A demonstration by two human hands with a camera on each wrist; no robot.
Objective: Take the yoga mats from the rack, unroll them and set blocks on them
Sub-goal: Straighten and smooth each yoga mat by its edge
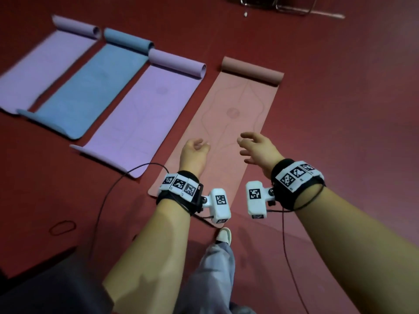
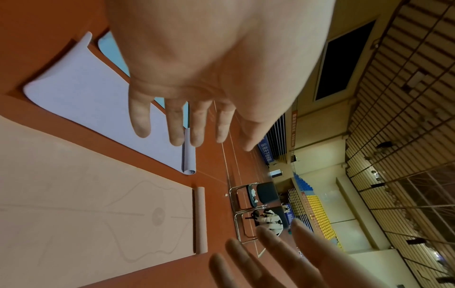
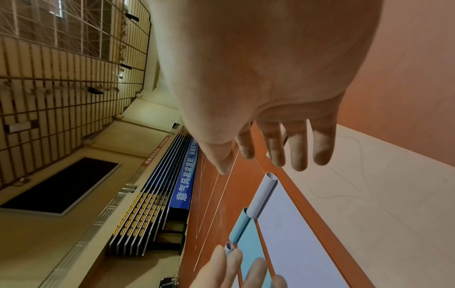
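Below, seen from head height: four yoga mats unrolled side by side on a red floor (image 1: 340, 109), each with its far end curled into a small roll. From left: lilac mat (image 1: 38, 71), blue mat (image 1: 90, 87), second lilac mat (image 1: 145, 114), pink mat (image 1: 235, 123). Above the pink mat's near half, left hand (image 1: 195, 150) and right hand (image 1: 258, 150), both empty, fingers spread and relaxed, touching nothing. White marker-tagged camera units strapped at both wrists. Beyond the mats, metal chairs (image 2: 256, 196). Near the left forearm, a dark band (image 1: 62, 227) lying on the floor.
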